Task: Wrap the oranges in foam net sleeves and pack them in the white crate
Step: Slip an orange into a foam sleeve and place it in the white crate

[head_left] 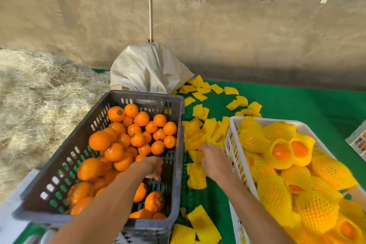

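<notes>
Grey crate (pixel 179 144) sat left, part full of bare oranges (pixel 118 140); white crate (pixel 233 144) sat right, heaped with sleeved fruit. Loose yellow sleeves (pixel 198 136) littered the green surface (pixel 297 103) between and behind the crates. Oranges looked firm, round and fairly slick, best cupped whole; sleeves looked light, soft and stretchy, best pinched at an open end. Left hand (pixel 153 166) reached into the grey crate, fingers curled down around an orange, grip partly hidden. Right hand (pixel 213 157) lay on the sleeve pile, fingertips pinching one.
</notes>
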Available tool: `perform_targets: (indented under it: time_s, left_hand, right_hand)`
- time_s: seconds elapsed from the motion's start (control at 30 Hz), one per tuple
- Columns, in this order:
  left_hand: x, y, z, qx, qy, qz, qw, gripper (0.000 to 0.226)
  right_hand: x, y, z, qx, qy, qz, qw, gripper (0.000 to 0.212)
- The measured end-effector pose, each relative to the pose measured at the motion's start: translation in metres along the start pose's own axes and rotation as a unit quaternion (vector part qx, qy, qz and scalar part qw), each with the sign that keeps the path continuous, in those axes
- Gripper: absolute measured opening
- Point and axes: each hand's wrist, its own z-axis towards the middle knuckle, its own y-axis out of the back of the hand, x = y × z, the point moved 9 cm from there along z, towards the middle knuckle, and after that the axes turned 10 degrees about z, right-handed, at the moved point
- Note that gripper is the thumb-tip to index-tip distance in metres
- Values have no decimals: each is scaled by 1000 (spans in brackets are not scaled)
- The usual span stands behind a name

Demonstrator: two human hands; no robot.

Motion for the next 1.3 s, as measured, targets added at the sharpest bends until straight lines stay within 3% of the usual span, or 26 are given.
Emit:
perform_targets:
  time_s: [0.07,0.1,0.13,0.23,0.33,0.43,0.57,0.63,0.77,0.83,0.93,1.03,1.2,1.3]
  left_hand:
    - [4,-3,6,-30,26,-36,999,72]
    - [6,-9,11,-16,34,-68,997,67]
    - [-5,-10,9,-23,-27,5,999,57]
    - [-8,-6,17,-74,-33,130,988,51]
    - [-19,2,6,-69,-53,320,944,59]
    - [-31,14,5,-100,-56,371,921,52]
    - [-56,31,-6,-173,-90,381,904,66]
    - [-63,42,-10,-204,-90,369,903,69]
    - [-66,77,-29,-295,-75,254,918,76]
    - [-71,92,-43,-356,-94,174,913,76]
    - [-79,105,-61,-408,-150,3,901,72]
    - [-103,103,-84,-434,-240,-81,865,66]
    - [-137,80,-105,-402,-337,-105,845,66]
    - [-143,72,-107,-339,-359,-217,842,64]
  right_hand:
    - [-4,-25,1,49,-16,-1,999,41]
    - [-8,-34,0,71,-26,-2,997,39]
    - [-12,-44,-2,91,-35,-2,995,38]
    - [-22,-65,-8,140,-55,-2,989,37]
    - [-27,-79,-12,161,-59,-6,985,37]
    - [-29,-87,-13,169,-49,-37,984,36]
    - [-30,-94,-14,181,-59,-9,982,20]
    - [-32,-91,-10,176,-81,43,980,7]
    - [-30,-69,10,93,-101,219,966,24]
    - [-30,-49,17,19,-100,327,940,26]
    - [-31,-18,20,-82,-104,444,886,8]
    - [-26,12,19,-141,-83,501,850,33]
    - [-11,46,17,-171,-30,596,784,18]
    - [-8,55,18,-174,-21,637,751,14]
